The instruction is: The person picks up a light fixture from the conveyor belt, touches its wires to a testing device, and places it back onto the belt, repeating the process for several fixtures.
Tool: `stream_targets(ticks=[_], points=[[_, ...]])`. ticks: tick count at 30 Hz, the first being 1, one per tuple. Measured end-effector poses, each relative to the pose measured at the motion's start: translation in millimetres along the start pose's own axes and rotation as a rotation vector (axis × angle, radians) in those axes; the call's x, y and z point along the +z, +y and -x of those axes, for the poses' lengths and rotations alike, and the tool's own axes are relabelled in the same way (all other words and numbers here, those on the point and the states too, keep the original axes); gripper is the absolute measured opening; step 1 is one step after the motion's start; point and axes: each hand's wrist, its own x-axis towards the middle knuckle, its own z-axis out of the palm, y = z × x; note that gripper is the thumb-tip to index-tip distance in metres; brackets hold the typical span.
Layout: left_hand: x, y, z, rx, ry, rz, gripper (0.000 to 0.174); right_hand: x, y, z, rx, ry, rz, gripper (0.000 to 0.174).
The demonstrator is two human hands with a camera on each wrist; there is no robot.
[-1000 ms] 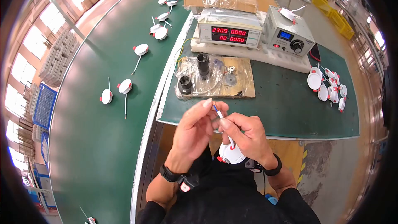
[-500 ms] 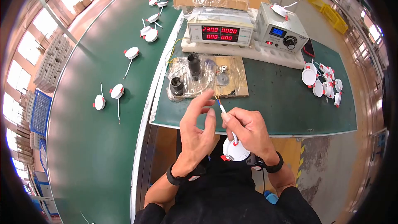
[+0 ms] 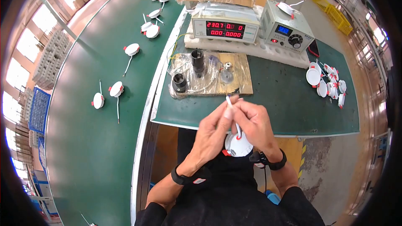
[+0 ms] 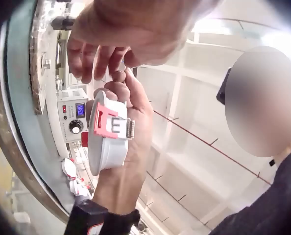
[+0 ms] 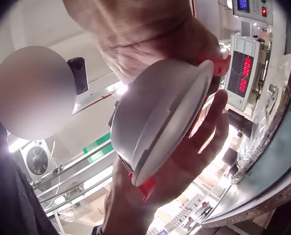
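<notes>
— What does the head view show?
— Two bare hands meeting near the front edge of a green table [image 3: 289, 109]. The right hand [image 3: 256, 126] pinches a white cable [image 3: 238, 130] between thumb and fingers. The left hand [image 3: 212, 133] curls its fingers behind the cable's upper end, thumb alongside. Below the hands, the cable joins a round white lamp [image 3: 238, 146] with red clips. Beyond stand a board [image 3: 246, 81] with black sockets, a meter [image 3: 250, 34] with red digits and a dial box [image 3: 289, 29]. A cluster of similar lamps [image 3: 331, 81] lies at the right.

— And the left wrist view?
— The left hand's bent fingers reach down from the top toward the right hand's fingertips. The lamp is edge-on before the right hand, spring and red clip visible.

— The right wrist view?
— The lamp fills the centre, tilted, beneath the right hand. The left hand lies behind it; from here I cannot tell its grip.
</notes>
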Motion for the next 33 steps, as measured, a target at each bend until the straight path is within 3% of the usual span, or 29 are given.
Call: stream_targets(ticks=[3, 5, 6, 9, 14, 18, 22, 33], points=[[-0.4, 7.6, 0.2, -0.154, -0.127, 0.126, 0.066, -4.7, 0.1, -11.6, 0.053, 0.046, -0.065, 0.031], [0.8, -18.2, 3.0, -0.202, -0.103, 0.201, 0.069, -11.8, 13.1, -21.9, 0.088, 0.06, -0.104, 0.032], [-9.8, -24.7, -1.4, -0.299, -0.249, 0.21, 0.064, -14.8, 16.3, -27.6, 0.114, 0.047, -0.089, 0.034], [-11.9, -34.4, 0.5, -0.64, -0.344, 0.785, 0.058, -17.0, 35.0, -47.1, 0.176, 0.04, -0.024, 0.036], [-2.1, -38.4, -23.1, -0.575, -0.141, 0.695, 0.054, -33.8, 61.0, -82.7, 0.188, 0.022, 0.07, 0.037], [-6.4, -35.1, -40.4, -0.597, -0.114, 0.692, 0.056, -41.8, 74.8, -102.9, 0.274, -0.032, -0.038, 0.037], [-17.3, -34.0, -48.4, -0.647, -0.153, 0.761, 0.055, -44.1, 74.9, -107.0, 0.318, -0.032, 0.066, 0.034], [-15.4, -28.8, -58.2, -0.674, -0.111, 0.675, 0.051, -39.5, 74.5, -110.0, 0.276, 0.07, 0.21, 0.034]])
